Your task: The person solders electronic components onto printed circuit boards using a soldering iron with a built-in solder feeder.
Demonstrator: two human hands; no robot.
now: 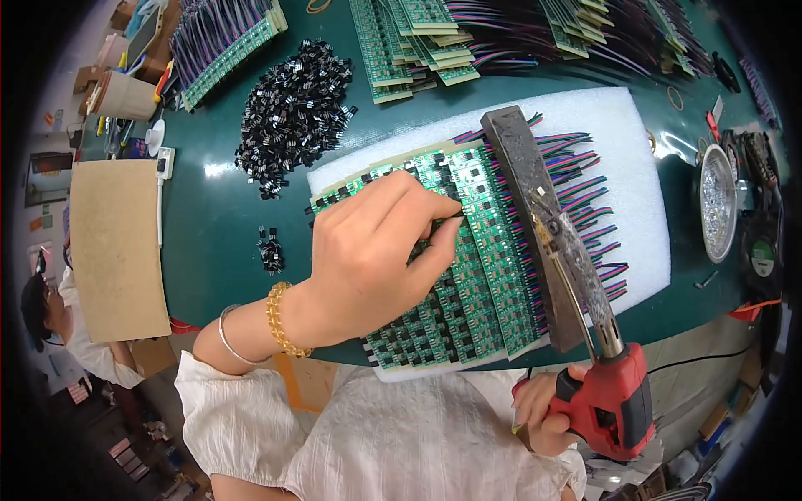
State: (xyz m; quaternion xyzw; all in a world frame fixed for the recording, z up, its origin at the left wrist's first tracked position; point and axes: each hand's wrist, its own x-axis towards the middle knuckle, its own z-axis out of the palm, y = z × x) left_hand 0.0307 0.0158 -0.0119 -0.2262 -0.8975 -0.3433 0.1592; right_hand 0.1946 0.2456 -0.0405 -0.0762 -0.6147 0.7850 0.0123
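My left hand [376, 242] reaches over several green circuit board strips [501, 275], its thumb and forefinger pinched together at the strip nearest the wires. Whatever sits between those fingertips is too small and covered to make out. Low on the right, my right hand [543, 409] grips a red and black soldering gun [614, 401]. The gun's tip points up and left, over a dark heavy bar [518, 159]. That bar lies across the coloured wires [585, 196] coming off the strips. Small black parts line the strips left of and below my left hand. White foam [639, 167] lies under the strips.
A big heap of small black parts [296, 108] lies at the back left, with a smaller group [270, 250] nearer. Wired boards [225, 63] and stacked boards [418, 50] stand at the back. At right is a metal dish [717, 204]; at left, a tan board [117, 250]. Someone sits far left.
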